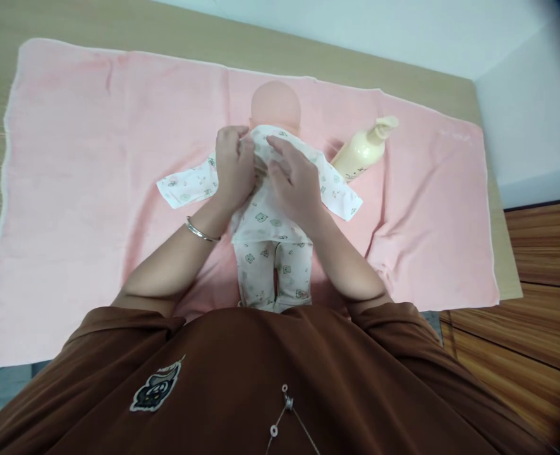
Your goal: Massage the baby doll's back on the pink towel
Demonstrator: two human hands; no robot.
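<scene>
A bald baby doll lies with its head away from me, no face showing. It wears a white printed shirt with both sleeves spread out, and matching trousers. At the left side of the collar, my left hand is closed, its fingers curled on the shirt cloth; part of the grip is hidden. My right hand rests over the right side of the chest area, fingers apart and slightly bent, touching the shirt. Between the hands the cloth is creased.
A pink towel with a white edge lies under the doll on a wooden table. To the right of the doll, a cream pump bottle lies tilted near the sleeve. A white wall stands behind the table.
</scene>
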